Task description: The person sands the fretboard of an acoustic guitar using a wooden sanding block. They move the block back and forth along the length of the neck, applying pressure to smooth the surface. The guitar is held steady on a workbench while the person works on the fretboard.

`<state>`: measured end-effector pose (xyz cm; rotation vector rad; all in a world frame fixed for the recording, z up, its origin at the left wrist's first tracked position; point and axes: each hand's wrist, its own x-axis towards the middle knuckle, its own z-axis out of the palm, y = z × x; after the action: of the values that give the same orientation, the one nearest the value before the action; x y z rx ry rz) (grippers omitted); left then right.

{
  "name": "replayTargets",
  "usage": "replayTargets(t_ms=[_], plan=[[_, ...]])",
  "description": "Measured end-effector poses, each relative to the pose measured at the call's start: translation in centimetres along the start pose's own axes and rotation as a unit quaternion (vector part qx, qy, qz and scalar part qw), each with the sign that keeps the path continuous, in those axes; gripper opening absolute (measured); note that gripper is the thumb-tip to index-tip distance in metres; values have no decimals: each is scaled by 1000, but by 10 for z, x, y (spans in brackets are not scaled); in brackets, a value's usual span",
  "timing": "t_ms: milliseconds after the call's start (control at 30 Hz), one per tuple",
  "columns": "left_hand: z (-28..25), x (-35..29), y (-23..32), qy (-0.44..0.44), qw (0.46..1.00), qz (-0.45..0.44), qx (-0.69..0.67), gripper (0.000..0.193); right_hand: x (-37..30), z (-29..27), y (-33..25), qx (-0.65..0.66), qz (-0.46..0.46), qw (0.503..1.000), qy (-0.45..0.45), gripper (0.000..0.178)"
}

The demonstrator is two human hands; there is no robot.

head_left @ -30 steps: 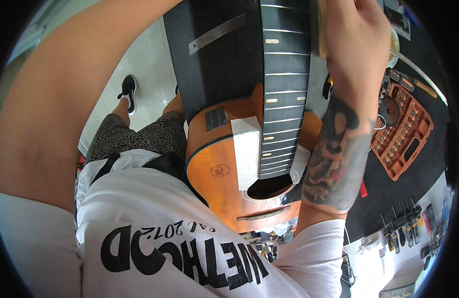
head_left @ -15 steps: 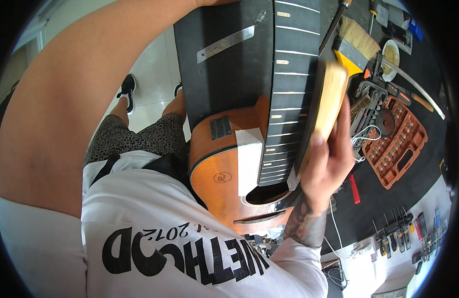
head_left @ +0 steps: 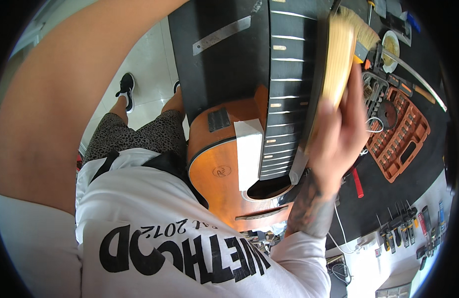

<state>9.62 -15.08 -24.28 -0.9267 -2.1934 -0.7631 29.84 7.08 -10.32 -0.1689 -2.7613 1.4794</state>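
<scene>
Worktop, black, carrying all below. Guitar, orange body, dark fretboard running up the mat. Socket case, orange, open, right of neck. Brush, pale wooden block, against fretboard edge, gripped by right hand. Left hand out of view; only forearm visible.

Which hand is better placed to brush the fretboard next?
The right hand: it already grips the wide brush, held right beside the fretboard of the guitar. The left arm reaches up out of view, its hand unseen.
</scene>
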Motion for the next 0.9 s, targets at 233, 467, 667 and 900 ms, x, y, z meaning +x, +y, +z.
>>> replayTargets(t_ms=[233, 467, 667, 900], plan=[[2, 6, 0, 3, 1000, -4, -9, 116, -58, -31, 2, 90, 138, 986, -29, 64], [5, 4, -1, -19, 1000, 16, 3, 109, -80, -63, 26, 232, 149, 942, 190, 71], [5, 2, 1, -82, 996, 17, 15, 106, -129, -96, 82, 365, 174, 869, 286, 86], [0, 0, 3, -120, 993, -5, 16, 103, -134, -100, 88, 452, 242, 814, 275, 89]])
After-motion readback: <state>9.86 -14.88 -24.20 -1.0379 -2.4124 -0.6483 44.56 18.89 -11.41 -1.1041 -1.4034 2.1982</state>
